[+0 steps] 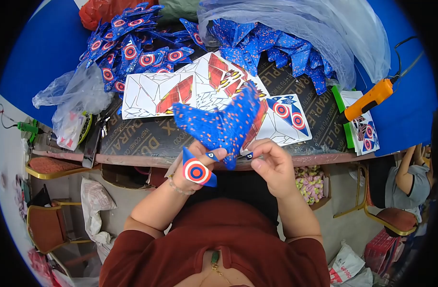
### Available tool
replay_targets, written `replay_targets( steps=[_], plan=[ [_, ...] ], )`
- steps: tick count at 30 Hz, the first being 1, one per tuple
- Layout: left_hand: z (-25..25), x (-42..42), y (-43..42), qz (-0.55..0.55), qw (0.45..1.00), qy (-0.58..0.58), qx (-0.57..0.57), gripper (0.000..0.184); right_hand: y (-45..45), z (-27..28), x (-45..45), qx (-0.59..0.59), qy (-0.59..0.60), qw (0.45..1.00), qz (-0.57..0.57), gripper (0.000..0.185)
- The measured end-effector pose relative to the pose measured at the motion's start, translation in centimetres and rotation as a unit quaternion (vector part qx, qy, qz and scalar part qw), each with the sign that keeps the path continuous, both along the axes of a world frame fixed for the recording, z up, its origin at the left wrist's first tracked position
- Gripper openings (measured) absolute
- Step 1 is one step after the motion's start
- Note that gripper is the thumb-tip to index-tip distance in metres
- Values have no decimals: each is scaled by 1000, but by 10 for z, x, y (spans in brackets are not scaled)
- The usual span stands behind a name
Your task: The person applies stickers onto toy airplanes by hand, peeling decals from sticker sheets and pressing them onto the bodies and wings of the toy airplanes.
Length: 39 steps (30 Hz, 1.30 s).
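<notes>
My left hand (196, 149) grips a blue winged piece (219, 125) with orange speckles, thumb on its near side. A small dark eye sticker (211, 155) sits by that thumb. Across the back of the same hand lies a blue sticker with red and white rings (196, 171). Between the thumb and forefinger of my right hand (275, 166) is another small eye sticker (250, 155), close to the narrow lower tip of the blue piece. Behind the piece, white sticker sheets (143, 91) with red patches lie on the table, beside a smaller sheet with ringed blue stickers (290, 115).
Ringed blue pieces (130, 51) are heaped at the back left; speckled ones (276, 43) lie under clear plastic (319, 28) at the back right. An orange-handled tool (372, 99) with a cord is at right. Keys (104, 128) lie at left. A person (410, 182) sits far right.
</notes>
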State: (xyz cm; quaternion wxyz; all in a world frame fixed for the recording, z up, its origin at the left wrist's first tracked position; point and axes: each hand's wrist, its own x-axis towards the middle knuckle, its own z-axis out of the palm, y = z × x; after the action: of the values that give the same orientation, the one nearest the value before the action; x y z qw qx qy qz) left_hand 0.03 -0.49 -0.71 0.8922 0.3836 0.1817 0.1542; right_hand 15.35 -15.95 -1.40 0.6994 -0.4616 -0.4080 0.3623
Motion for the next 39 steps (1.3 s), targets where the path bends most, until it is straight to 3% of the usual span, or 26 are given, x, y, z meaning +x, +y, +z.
replay_targets(
  steps=[7, 8, 10, 11, 13, 14, 18, 20, 21, 24, 25, 26, 28, 29, 31, 39],
  plan=[
    [-2, 2, -4, 75, 996, -33, 33, 45, 8, -4, -7, -27, 10, 999, -37, 7],
    [-4, 2, -4, 82, 995, -39, 41, 44, 7, -3, -9, -21, -35, 997, -67, 9],
    [-6, -3, 7, 27, 988, 49, 141, 43, 5, 3, -10, -15, -80, 992, -97, 11],
    [-14, -3, 11, 14, 977, 42, 211, 51, 3, 11, -10, 25, -173, 972, -157, 14],
    [-6, 2, 11, 39, 891, 46, 450, 63, -2, 23, -8, 83, -323, 914, -232, 21],
    [3, -6, 15, -32, 879, 95, 467, 70, -4, 30, -6, 83, -323, 914, -230, 21],
    [25, -10, 16, -49, 827, 141, 542, 63, -6, 53, -4, 104, -453, 855, -232, 26],
    [20, -12, 18, -32, 876, 102, 470, 49, -2, 64, -5, 94, -497, 835, -215, 25],
    [27, -13, 19, -30, 866, 83, 493, 39, 0, 66, -6, 93, -497, 837, -208, 24],
    [32, -13, 16, -37, 888, 27, 458, 39, 6, 68, -7, 69, -458, 872, -158, 19],
    [37, -14, 21, -68, 847, 23, 527, 39, 7, 67, -7, 70, -458, 872, -157, 19],
    [37, -14, 19, -67, 847, 22, 527, 39, 9, 65, -8, 40, -423, 896, -132, 16],
    [35, -16, 12, -67, 941, 23, 330, 40, 11, 60, -10, -11, -338, 937, -83, 7],
    [34, -17, 11, -74, 955, 20, 286, 41, 13, 57, -11, -11, -338, 937, -84, 7],
    [34, -17, 10, -76, 954, 29, 287, 41, 15, 51, -12, -44, -227, 972, -34, 7],
    [27, -18, 7, -66, 958, 29, 277, 34, 19, 40, -13, -50, -206, 976, -43, 7]
  ],
)
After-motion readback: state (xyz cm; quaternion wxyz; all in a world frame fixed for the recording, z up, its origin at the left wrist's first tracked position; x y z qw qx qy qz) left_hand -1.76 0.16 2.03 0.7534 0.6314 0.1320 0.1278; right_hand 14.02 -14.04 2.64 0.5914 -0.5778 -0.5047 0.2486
